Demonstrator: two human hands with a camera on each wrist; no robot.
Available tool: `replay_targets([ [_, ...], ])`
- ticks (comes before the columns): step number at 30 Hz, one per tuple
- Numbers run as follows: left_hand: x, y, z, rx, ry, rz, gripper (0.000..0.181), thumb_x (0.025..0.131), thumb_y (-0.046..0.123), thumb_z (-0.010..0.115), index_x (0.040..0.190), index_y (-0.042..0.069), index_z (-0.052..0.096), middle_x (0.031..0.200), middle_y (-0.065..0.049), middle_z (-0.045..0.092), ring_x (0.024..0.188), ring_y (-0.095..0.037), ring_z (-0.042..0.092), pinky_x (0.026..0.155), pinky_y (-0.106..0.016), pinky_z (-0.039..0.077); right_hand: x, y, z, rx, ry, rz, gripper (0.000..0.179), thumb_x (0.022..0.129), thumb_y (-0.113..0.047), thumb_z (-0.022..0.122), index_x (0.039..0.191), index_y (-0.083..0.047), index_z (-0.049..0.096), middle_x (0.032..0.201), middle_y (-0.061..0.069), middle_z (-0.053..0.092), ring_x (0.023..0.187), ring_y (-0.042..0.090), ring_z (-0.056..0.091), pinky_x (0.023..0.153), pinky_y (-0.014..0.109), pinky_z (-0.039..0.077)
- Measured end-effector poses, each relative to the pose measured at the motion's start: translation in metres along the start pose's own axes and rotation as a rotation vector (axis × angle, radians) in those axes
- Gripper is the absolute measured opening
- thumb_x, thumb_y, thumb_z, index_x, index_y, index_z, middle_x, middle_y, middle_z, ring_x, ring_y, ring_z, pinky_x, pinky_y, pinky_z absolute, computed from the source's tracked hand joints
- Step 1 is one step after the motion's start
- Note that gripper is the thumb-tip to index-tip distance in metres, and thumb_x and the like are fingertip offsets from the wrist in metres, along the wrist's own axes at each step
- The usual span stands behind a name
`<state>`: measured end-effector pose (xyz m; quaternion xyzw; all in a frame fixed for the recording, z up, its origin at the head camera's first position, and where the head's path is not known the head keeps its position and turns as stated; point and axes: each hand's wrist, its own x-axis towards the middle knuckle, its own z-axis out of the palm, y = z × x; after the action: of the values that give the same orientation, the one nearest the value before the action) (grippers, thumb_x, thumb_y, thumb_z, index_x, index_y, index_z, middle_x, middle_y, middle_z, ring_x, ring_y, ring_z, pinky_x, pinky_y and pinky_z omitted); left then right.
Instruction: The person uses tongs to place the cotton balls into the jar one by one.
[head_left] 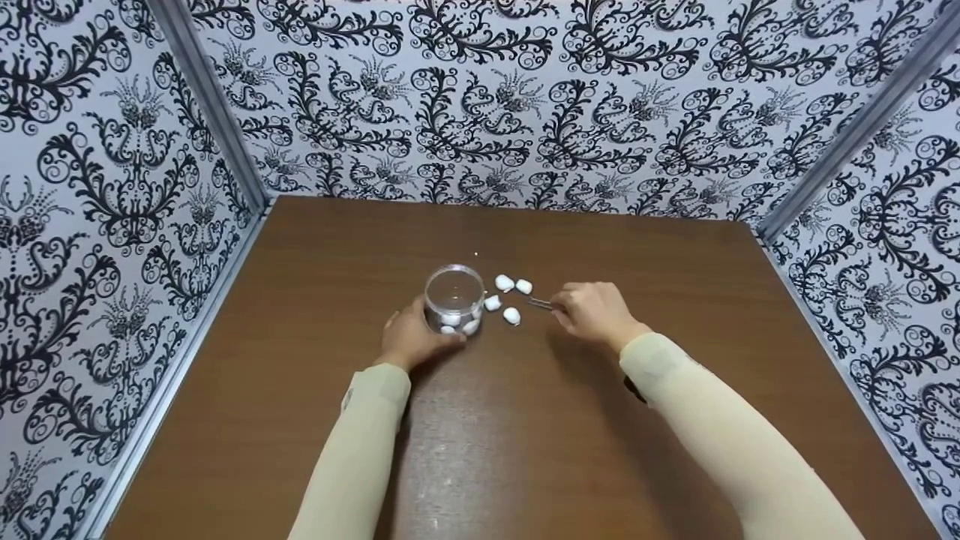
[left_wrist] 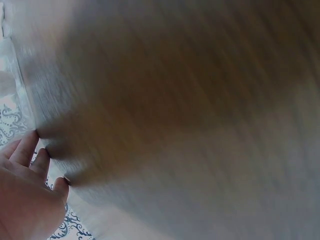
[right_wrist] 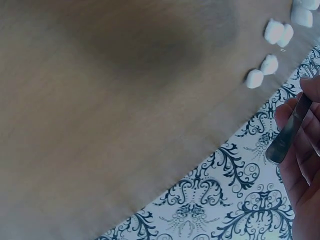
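A clear plastic jar (head_left: 454, 289) stands on the brown table with several white cotton balls (head_left: 471, 328) inside, near its bottom. My left hand (head_left: 420, 334) holds the jar from its left and near side, thumb in front. In the left wrist view, the fingertips (left_wrist: 49, 152) of this hand come down right at the table top. To the jar's right lie several loose cotton balls (head_left: 511, 316). My right hand (head_left: 596, 311) grips a metal fork (right_wrist: 289, 131), its handle end sticking out behind the fingers. The fork's tip points left, close to the loose balls.
The wooden table (head_left: 315, 262) is bounded by patterned black-and-white walls (head_left: 495, 97) at the back and both sides. Metal posts (head_left: 214, 105) stand in the corners. Small white bits (head_left: 475, 254) lie behind the jar.
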<state>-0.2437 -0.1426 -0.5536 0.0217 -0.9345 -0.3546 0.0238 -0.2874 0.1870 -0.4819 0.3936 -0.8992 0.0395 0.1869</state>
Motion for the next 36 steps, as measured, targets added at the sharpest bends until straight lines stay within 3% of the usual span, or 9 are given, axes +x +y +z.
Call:
replay_targets([
  [13, 0.0, 0.005, -0.006, 0.007, -0.014, -0.016, 0.103, 0.068, 0.053, 0.093, 0.149, 0.005, 0.051, 0.141, -0.017, 0.067, 0.133, -0.036, 0.06, 0.125, -0.051, 0.032, -0.007, 0.002, 0.005, 0.02, -0.059, 0.045, 0.01, 0.087, -0.019, 0.079, 0.095, -0.012, 0.08, 0.084, 0.003, 0.073, 0.069, 0.025, 0.07, 0.055, 0.048, 0.057],
  [24, 0.0, 0.002, -0.003, -0.012, -0.018, -0.019, 0.106, 0.068, 0.053, 0.093, 0.152, 0.004, 0.049, 0.142, -0.016, 0.066, 0.137, -0.036, 0.058, 0.129, -0.052, 0.023, -0.005, 0.002, 0.011, 0.014, -0.114, 0.062, 0.01, 0.089, -0.018, 0.077, 0.097, -0.013, 0.081, 0.084, 0.001, 0.073, 0.066, 0.024, 0.069, 0.056, 0.047, 0.057],
  [36, -0.002, 0.004, -0.003, -0.003, -0.017, -0.025, 0.105, 0.068, 0.051, 0.093, 0.151, 0.003, 0.05, 0.141, -0.018, 0.067, 0.136, -0.039, 0.058, 0.129, -0.053, 0.025, -0.001, -0.005, 0.018, -0.002, -0.124, 0.039, 0.008, 0.09, -0.017, 0.076, 0.096, -0.013, 0.081, 0.082, 0.002, 0.071, 0.064, 0.023, 0.067, 0.055, 0.047, 0.057],
])
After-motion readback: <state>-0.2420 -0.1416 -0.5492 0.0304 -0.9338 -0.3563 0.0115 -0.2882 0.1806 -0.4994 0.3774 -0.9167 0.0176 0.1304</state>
